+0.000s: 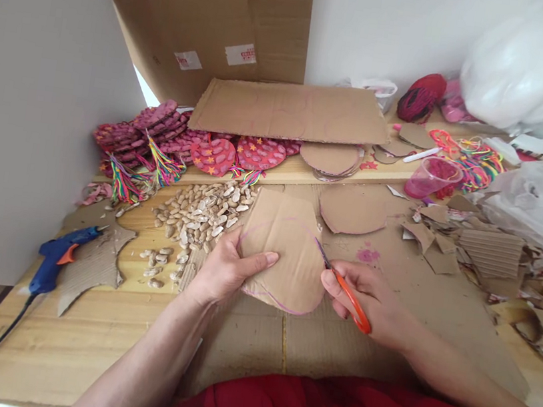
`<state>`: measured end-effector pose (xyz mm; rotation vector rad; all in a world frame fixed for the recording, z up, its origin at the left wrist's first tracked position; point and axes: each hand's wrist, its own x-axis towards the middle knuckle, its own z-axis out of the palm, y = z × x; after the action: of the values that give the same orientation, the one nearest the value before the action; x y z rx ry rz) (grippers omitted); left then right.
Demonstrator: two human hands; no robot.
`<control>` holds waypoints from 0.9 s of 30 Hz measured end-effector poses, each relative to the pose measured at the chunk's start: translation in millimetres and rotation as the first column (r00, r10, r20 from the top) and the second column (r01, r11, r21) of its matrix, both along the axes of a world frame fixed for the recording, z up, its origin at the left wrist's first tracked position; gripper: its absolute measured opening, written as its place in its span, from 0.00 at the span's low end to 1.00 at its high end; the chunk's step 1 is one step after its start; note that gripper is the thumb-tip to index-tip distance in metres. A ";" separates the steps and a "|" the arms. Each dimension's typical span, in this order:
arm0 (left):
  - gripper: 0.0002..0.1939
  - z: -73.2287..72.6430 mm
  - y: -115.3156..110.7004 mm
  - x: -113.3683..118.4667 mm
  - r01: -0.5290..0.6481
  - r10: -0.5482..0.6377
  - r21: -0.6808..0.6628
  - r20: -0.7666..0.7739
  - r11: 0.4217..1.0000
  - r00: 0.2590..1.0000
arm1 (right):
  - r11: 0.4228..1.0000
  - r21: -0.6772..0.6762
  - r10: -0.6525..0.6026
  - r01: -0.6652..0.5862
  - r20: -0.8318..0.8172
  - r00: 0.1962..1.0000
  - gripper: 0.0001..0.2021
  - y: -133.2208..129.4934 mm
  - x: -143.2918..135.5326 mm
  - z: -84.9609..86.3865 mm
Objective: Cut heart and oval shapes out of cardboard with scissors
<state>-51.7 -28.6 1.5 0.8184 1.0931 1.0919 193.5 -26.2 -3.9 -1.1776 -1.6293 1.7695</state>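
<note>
My left hand (232,267) grips a piece of cardboard (291,240) by its left side, thumb on top and fingers underneath. A purple curved line is drawn on the cardboard, and its lower right edge is rounded. My right hand (364,297) is closed around orange-handled scissors (351,300), whose dark blades meet the right edge of the cardboard near the line. Just beyond lies a rounded cardboard cutout (354,208). Left of the held cardboard, peanut shells (204,211) are heaped on the wooden table.
A blue glue gun (54,257) lies at the left beside a cardboard scrap (95,266). Decorated red-pink pieces with tassels (160,131) are piled at the back left, beside a large cardboard sheet (289,112). A pink cup (431,179) and cardboard scraps (490,251) occupy the right.
</note>
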 end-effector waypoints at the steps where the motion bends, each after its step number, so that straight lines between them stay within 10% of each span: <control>1: 0.27 -0.2 -0.3 -0.1 0.002 -0.002 -0.001 0.002 1.000 1.000 | 1.000 0.000 -0.001 0.001 -0.004 1.000 0.26 -0.2 0.7 0.1; 13: 0.29 0.6 1.2 1.1 -0.044 0.044 -0.008 0.029 0.999 0.999 | 0.987 0.156 -0.054 0.036 0.114 0.992 0.27 -0.9 1.5 0.9; 27: 0.24 -0.1 1.0 -5.0 0.070 -0.070 0.010 0.015 0.997 0.997 | 0.999 0.032 -0.006 0.005 0.018 1.000 0.24 -4.6 3.3 -1.5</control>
<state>-56.8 -27.6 1.4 0.8491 1.0397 1.0438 196.8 -30.9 -5.4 -1.1853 -1.6566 1.7277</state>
